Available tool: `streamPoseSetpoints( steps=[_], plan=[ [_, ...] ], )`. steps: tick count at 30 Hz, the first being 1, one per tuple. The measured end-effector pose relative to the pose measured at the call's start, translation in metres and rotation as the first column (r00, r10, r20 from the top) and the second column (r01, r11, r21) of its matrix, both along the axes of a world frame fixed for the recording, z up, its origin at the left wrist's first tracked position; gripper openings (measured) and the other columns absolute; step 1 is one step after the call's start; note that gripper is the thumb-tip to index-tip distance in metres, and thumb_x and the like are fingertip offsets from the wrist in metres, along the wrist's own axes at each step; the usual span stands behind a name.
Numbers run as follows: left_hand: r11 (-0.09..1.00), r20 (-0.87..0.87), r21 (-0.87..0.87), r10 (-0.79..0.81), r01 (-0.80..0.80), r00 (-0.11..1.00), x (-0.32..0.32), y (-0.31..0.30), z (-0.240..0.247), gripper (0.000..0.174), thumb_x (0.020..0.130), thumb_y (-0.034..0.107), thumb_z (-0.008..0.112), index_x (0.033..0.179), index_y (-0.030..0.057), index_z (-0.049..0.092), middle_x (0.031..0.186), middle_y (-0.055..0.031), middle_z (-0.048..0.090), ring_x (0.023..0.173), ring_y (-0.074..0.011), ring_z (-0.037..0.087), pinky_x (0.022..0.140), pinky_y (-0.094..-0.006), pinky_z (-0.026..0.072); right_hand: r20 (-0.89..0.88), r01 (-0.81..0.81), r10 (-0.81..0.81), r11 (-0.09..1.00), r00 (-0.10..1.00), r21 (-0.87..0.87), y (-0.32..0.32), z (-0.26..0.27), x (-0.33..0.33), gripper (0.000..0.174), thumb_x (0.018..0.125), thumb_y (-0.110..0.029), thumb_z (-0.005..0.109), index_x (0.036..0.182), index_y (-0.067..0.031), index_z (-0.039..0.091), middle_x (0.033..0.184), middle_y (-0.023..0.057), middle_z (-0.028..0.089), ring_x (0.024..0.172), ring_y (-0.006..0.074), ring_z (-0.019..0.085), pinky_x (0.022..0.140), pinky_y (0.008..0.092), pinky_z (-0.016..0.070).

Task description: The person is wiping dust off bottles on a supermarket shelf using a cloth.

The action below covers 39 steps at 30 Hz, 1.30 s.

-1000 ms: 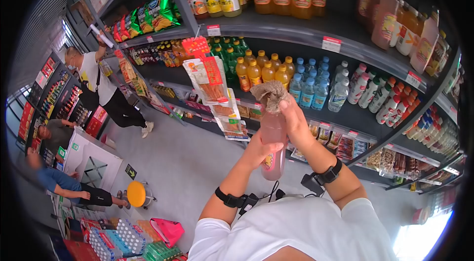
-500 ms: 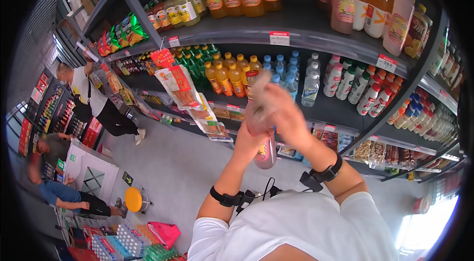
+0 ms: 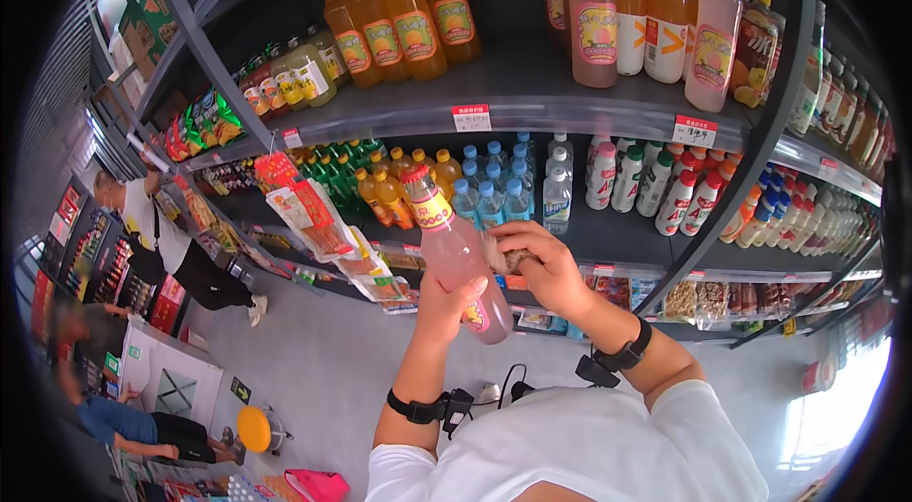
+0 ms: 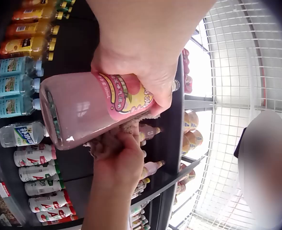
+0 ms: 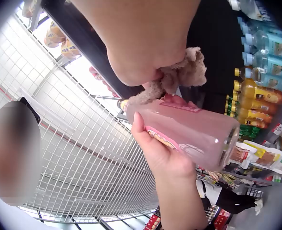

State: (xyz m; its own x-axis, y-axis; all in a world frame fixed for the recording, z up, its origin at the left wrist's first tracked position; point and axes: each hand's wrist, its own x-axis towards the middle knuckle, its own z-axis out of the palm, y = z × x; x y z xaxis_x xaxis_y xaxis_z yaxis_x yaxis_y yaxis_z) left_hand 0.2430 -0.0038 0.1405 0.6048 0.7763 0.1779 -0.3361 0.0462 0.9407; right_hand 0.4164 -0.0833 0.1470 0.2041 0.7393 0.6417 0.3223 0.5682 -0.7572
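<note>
Head view: your left hand (image 3: 443, 304) grips the tilted bottle (image 3: 454, 250) before the shelf (image 3: 380, 124), apparently steadying it; your right hand (image 3: 553, 278) clutches the cloth (image 3: 496, 255) at the bottle's side, presumably for wiping.

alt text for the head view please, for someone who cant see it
A person holds a tilted pink bottle in the left grip and a brownish cloth at its side in the right grip, facing stocked shop shelves.
</note>
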Motion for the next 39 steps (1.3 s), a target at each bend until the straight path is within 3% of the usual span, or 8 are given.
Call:
streamPoseSetpoints(
  steps=[5,6,9,12,18,23,28,39],
  plan=[
    [0.984,0.033,0.179,-0.013,0.006,0.999,0.002,0.019,0.013,0.054,0.073,0.015,0.075,0.12,0.0009,0.052,0.107,-0.0062,0.06,0.092,-0.0128,0.058,0.078,-0.0297,0.0494,-0.259,-0.051,-0.021,0.962,0.966,-0.27,-0.003,0.026,0.013,0.03,0.081,0.01,0.039,0.094,0.0025,0.065,0.104,0.0085,0.059,0.076,0.0149,0.06,0.066,0.0286,0.051],
    [0.989,0.04,0.144,-0.048,0.042,0.998,0.002,0.024,0.016,0.055,0.072,0.016,0.075,0.12,0.0006,0.052,0.108,-0.0071,0.06,0.094,-0.0139,0.059,0.079,-0.0307,0.0498,-0.216,-0.008,-0.009,0.997,0.976,-0.081,0.005,0.028,0.01,0.026,0.084,0.003,0.042,0.096,0.0015,0.064,0.09,0.005,0.058,0.056,0.0076,0.05,0.048,0.0244,0.0432],
    [0.987,0.082,0.075,-0.147,0.141,0.986,0.004,0.037,0.029,0.057,0.071,0.016,0.075,0.121,-0.0006,0.051,0.11,-0.0099,0.061,0.098,-0.0177,0.061,0.083,-0.0336,0.051,-0.338,-0.079,-0.035,0.946,0.94,-0.316,0.003,0.046,0.008,0.022,0.086,-0.004,0.047,0.101,0.0011,0.063,0.078,0.0035,0.057,0.048,0.0072,0.046,0.044,0.023,0.0397],
    [0.974,0.148,0.13,-0.203,0.184,0.968,0.011,0.049,0.055,0.058,0.071,0.013,0.073,0.123,-0.0014,0.05,0.113,-0.0128,0.061,0.103,-0.0216,0.062,0.086,-0.0358,0.0519,-0.241,-0.047,-0.034,0.946,0.97,-0.32,0.006,0.061,0.002,0.028,0.087,-0.009,0.051,0.111,0.0001,0.061,0.069,0.0025,0.056,0.049,0.0065,0.047,0.047,0.0215,0.0404],
    [0.931,0.196,0.348,-0.184,0.107,0.963,0.023,0.08,0.105,0.058,0.071,0.004,0.071,0.124,-0.0005,0.049,0.116,-0.0124,0.06,0.109,-0.0214,0.06,0.091,-0.0354,0.0501,-0.057,0.019,-0.04,0.948,0.998,-0.318,0.009,0.107,-0.003,0.05,0.08,-0.007,0.055,0.13,-0.0028,0.055,0.107,0.0065,0.06,0.082,0.0096,0.055,0.074,0.0243,0.046],
    [0.914,0.275,0.401,-0.188,0.065,0.943,0.044,0.092,0.155,0.055,0.073,0.007,0.075,0.122,0.0006,0.051,0.112,-0.007,0.06,0.101,-0.0142,0.059,0.088,-0.0294,0.0475,0.199,0.101,-0.12,0.99,0.973,0.103,0.036,0.135,0.009,0.034,0.08,0.009,0.049,0.109,-0.0005,0.063,0.12,0.0096,0.053,0.09,0.0121,0.058,0.074,0.0254,0.047],
    [0.872,0.275,0.482,-0.247,0.089,0.929,0.084,0.115,0.202,0.051,0.078,0.011,0.074,0.123,-0.0003,0.052,0.113,-0.0093,0.061,0.104,-0.0157,0.059,0.091,-0.0308,0.0467,0.021,0.239,-0.239,0.971,0.971,-0.026,0.042,0.169,0.021,0.017,0.081,0.009,0.049,0.081,0.0024,0.065,0.1,0.0085,0.061,0.088,0.0125,0.058,0.072,0.0243,0.0462],
    [0.815,0.221,0.562,-0.308,0.138,0.925,0.181,0.159,0.232,0.044,0.078,0.025,0.078,0.111,0.0052,0.056,0.102,-0.0032,0.061,0.092,-0.0114,0.058,0.081,-0.0284,0.0473,0.003,0.296,-0.297,0.952,0.955,-0.08,0.022,0.145,0.028,0.014,0.081,0.003,0.053,0.083,0.0004,0.066,0.095,0.0069,0.064,0.086,0.0144,0.061,0.077,0.0271,0.0481]
  ],
)
